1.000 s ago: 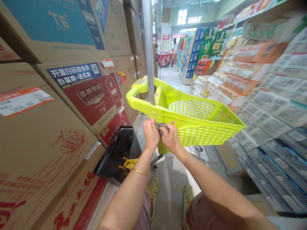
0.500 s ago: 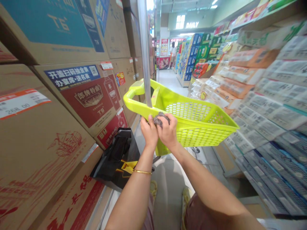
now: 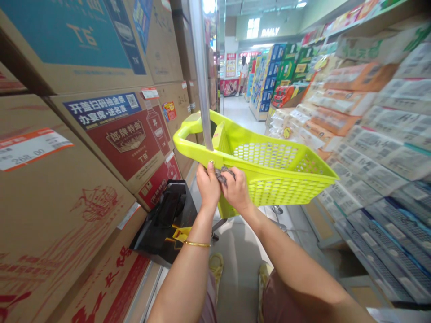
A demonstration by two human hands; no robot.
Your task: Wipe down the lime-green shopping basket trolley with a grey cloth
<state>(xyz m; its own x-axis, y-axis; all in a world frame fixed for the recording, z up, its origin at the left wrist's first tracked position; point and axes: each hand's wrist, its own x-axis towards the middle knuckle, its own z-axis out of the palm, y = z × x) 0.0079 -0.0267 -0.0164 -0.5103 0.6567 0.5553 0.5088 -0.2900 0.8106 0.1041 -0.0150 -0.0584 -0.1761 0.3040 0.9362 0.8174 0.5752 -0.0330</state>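
Note:
A lime-green shopping basket [image 3: 279, 163] with perforated walls is fixed to a silver pole and stands in front of me. My left hand [image 3: 208, 185] is closed at the near side of the basket, its thumb against the wall below the pole; its other fingers are mostly hidden. Beside it, my right hand [image 3: 237, 190] grips a crumpled grey cloth [image 3: 225, 174] pressed to the same wall. The two hands nearly touch. Inside the basket I see nothing lying.
Stacked cardboard cartons [image 3: 124, 139] rise on the left, with a black bag [image 3: 164, 220] on the floor before them. Packaged goods [image 3: 380, 134] fill shelves on the right. Down the aisle [image 3: 237, 110] stands a person [image 3: 243, 74]. A caster [image 3: 278, 209] shows below the basket.
My right hand has shifted slightly downward along the basket wall with the grey cloth, which now looks flatter and more bunched between the hands. The left hand stays in nearly the same place.

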